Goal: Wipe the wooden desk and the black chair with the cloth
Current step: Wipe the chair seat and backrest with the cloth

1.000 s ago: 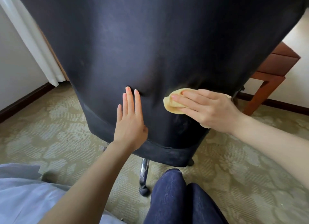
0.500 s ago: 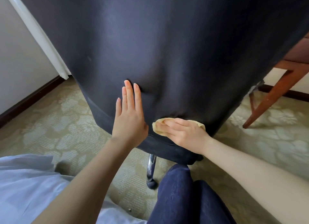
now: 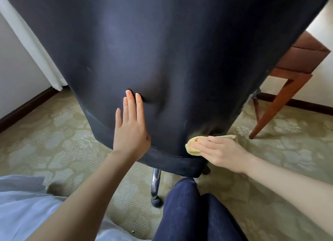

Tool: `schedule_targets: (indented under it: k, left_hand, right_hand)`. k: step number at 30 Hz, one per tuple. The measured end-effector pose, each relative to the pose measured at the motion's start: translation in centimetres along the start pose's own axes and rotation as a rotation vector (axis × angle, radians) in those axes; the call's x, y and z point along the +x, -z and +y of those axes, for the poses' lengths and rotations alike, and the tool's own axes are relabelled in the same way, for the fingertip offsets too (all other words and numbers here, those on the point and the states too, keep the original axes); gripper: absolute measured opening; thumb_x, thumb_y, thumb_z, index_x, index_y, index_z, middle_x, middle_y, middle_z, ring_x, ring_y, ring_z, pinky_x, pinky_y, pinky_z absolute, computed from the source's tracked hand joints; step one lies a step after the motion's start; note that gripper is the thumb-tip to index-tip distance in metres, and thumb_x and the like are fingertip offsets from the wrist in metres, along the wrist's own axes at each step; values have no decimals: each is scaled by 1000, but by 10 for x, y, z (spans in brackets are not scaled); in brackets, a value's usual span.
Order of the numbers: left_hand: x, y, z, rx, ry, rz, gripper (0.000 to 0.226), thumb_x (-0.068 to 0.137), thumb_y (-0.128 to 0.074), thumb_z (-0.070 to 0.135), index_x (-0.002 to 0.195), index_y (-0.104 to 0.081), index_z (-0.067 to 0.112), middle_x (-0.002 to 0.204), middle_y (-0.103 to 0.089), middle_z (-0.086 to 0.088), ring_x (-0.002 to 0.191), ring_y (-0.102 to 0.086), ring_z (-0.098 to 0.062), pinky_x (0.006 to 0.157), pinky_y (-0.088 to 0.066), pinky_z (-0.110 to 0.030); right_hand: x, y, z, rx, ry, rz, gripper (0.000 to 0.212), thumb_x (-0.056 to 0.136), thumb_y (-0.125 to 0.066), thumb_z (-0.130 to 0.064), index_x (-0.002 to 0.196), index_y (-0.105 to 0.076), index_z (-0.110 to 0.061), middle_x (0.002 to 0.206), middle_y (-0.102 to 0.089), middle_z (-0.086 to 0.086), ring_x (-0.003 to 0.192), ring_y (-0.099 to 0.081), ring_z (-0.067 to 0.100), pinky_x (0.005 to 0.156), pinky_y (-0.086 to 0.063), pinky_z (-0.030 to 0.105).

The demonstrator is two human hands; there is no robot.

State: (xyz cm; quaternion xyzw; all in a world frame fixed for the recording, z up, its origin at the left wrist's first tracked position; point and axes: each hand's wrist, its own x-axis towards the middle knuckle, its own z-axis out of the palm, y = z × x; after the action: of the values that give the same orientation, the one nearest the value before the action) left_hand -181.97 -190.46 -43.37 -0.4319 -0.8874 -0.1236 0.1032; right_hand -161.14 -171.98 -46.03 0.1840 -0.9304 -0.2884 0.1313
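Chair (image 3: 162, 51), black, back panel upright at 12 o'clock. My left hand (image 3: 130, 132), flat and released, braces it at 11 o'clock. My right hand (image 3: 221, 150), nearer the lower corner, presses cloth (image 3: 193, 146) under straight fingers, 1 o'clock. Wooden desk (image 3: 297, 60) beyond, 2 o'clock

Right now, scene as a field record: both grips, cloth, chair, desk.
chair: black, back facing the camera, fills most of the view
chair leg: chrome, under the back, on patterned carpet
desk: wooden, behind the chair at right, nothing touching it
cloth: yellow, bunched, against the chair's lower right edge
left grip: hand flat, fingers straight, pressing on the chair back
right grip: hand with straight fingers pressing the cloth onto the chair
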Motion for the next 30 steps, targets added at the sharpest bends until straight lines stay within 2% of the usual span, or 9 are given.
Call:
schedule_targets:
  k: [6,9,12,16,18,20,23,25,30]
  left_hand:
    - [-1,3,1,-19,3,7,102,84,-62,18,148,17,8,156,22,-15,146,10,-32,117,-4,-44]
    - [-1,4,1,-21,5,8,101,85,-61,22,148,17,12,156,23,-11,146,13,-29,116,0,-45]
    - [-4,7,-5,-12,2,24,101,85,-60,25,148,18,17,156,23,-5,146,13,-27,115,3,-51]
    - [-9,9,-19,4,-41,88,106,80,-65,21,150,14,24,155,24,6,146,11,-27,113,3,-56]
    - [-10,7,-29,4,-46,113,108,77,-69,18,151,9,23,153,24,8,146,11,-25,112,4,-56]
    - [-10,3,-37,-3,-32,102,109,75,-71,16,152,6,24,153,22,10,145,14,-22,112,6,-55]
    - [-13,-4,-47,-3,-26,54,110,74,-73,16,152,5,23,154,21,11,143,17,-19,112,5,-55]
    - [-14,-10,-51,7,-22,19,111,75,-73,17,152,6,23,153,23,12,143,20,-18,113,5,-54]
    - [-14,-19,-46,16,-11,-30,109,81,-67,18,149,17,24,155,24,8,144,19,-19,113,7,-50]
  right_hand:
    - [12,47,27,-87,-120,64,22,85,-62,1,103,-73,-7,121,-64,6,109,-62,19,89,-52,30]
    - [30,68,40,-141,-168,126,22,87,-59,1,102,-73,-8,124,-63,7,108,-62,20,88,-50,29]
    - [60,88,50,-194,-196,267,23,89,-57,1,101,-74,-9,122,-64,7,105,-64,21,85,-51,30]
    - [103,99,57,-205,-271,487,40,96,-37,2,100,-75,-11,118,-66,5,101,-66,21,80,-52,30]
    - [122,92,55,-209,-304,567,40,96,-37,1,104,-73,-13,119,-66,3,100,-67,20,80,-49,30]
    - [133,78,52,-214,-317,619,32,96,-46,-1,106,-73,-16,118,-66,0,100,-67,17,80,-49,27]
    - [136,52,45,-239,-304,622,24,89,-64,-9,109,-72,-21,120,-65,-4,105,-62,13,84,-48,25]
    - [133,34,40,-218,-280,592,24,88,-66,-12,110,-72,-22,122,-64,-5,109,-57,12,89,-45,24]
    - [111,1,18,-124,-177,438,23,87,-65,-11,108,-72,-15,123,-64,-1,107,-63,12,94,-46,25]
